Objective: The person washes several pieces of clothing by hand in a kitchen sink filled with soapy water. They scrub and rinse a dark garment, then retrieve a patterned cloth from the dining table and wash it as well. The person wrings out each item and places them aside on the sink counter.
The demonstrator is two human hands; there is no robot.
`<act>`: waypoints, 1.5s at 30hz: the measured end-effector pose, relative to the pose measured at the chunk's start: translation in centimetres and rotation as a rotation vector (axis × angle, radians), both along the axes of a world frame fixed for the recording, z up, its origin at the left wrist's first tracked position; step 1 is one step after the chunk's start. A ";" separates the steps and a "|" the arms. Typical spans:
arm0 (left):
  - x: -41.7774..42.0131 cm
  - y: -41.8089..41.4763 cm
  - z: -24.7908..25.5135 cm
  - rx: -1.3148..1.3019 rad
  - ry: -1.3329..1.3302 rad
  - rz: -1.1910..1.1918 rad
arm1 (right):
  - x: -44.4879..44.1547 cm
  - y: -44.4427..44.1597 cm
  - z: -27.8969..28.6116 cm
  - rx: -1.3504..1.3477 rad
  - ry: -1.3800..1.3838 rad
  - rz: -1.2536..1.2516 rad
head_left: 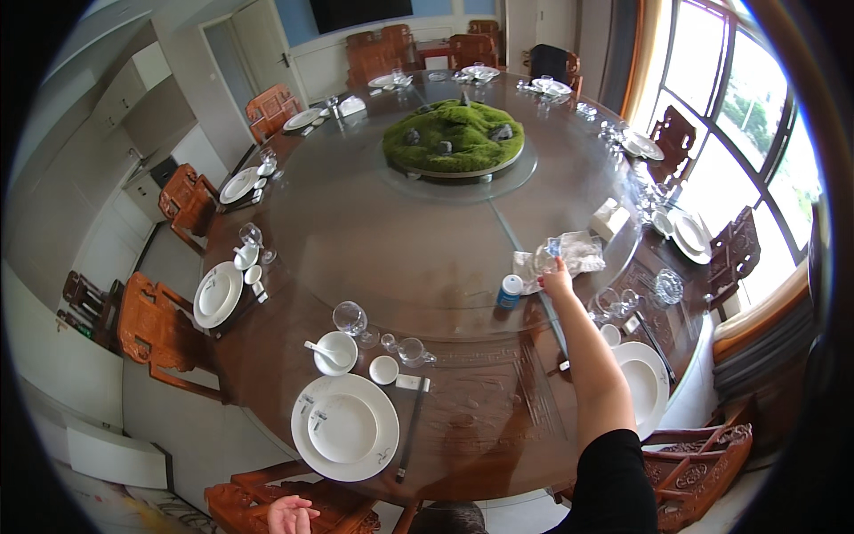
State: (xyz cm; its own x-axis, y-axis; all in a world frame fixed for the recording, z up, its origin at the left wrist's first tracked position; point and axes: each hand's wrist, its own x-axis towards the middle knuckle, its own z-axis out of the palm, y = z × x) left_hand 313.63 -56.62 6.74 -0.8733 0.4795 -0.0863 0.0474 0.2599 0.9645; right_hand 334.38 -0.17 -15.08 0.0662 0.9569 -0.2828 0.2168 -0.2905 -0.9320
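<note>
My right hand (pixel 556 276) reaches across the glass turntable (pixel 413 253) to a crumpled beige cloth (pixel 582 252). A small clear and blue item (pixel 553 248), perhaps a packet, shows right at its fingertips; whether the fingers grip it or only touch it is unclear. Just left of the cloth stands a blue can with a white lid (pixel 510 292). My left hand (pixel 291 515) hangs low by the carved wooden chair (pixel 293 500) at the near edge, fingers loosely curled and apart, with nothing seen in it.
Plate settings ring the round wooden table, the nearest with a stacked white plate (pixel 345 427), black chopsticks (pixel 412 430) and a wine glass (pixel 350 318). A mossy centrepiece (pixel 454 137) sits mid-table. A tissue box (pixel 608 219) and glass ashtray (pixel 668 286) are at right.
</note>
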 end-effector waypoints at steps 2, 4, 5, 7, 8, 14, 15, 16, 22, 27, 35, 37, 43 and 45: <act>1.1 0.7 0.2 0.000 -0.038 0.028 | 0.6 1.7 -2.2 0.003 -0.186 0.063; 1.5 1.4 0.0 -0.006 -0.068 0.024 | 2.5 3.7 -4.7 0.111 -0.326 0.094; 1.5 1.7 -0.3 -0.005 -0.088 0.014 | 3.6 4.5 -5.2 0.199 -0.307 0.030; 1.9 1.7 -0.9 -0.014 -0.124 0.028 | 3.7 4.7 -3.7 0.365 -0.260 -0.064; 2.3 1.5 -1.0 -0.018 -0.140 0.055 | 2.4 3.8 -1.0 0.459 0.022 -0.063; 2.9 2.3 -0.8 0.035 -0.166 0.034 | 3.3 -3.7 19.1 0.651 0.642 -0.060; 3.1 2.4 -0.9 0.056 -0.172 0.029 | 3.6 -5.3 21.4 0.680 0.673 -0.052; 3.2 2.5 -1.1 0.075 -0.174 0.023 | 4.9 -6.2 22.6 0.763 0.648 0.024; 3.4 4.4 -1.8 0.248 -0.253 -0.153 | 8.8 -14.3 30.6 0.840 0.605 0.174; 4.3 4.4 -1.9 0.298 -0.264 -0.224 | 8.1 -16.5 27.5 0.561 0.799 0.352; 5.7 2.4 -0.9 0.257 -0.190 -0.215 | 3.9 -20.0 11.3 0.410 -0.764 0.942; 5.6 1.3 -0.5 0.237 -0.181 -0.191 | 3.7 -21.6 6.1 0.373 -0.801 0.973; 5.6 -2.2 -0.6 0.217 -0.182 -0.096 | 1.3 -31.3 0.7 0.538 -1.017 0.848; 5.4 -3.3 -0.9 0.212 -0.198 -0.119 | 1.6 -33.3 0.8 0.524 -0.990 0.862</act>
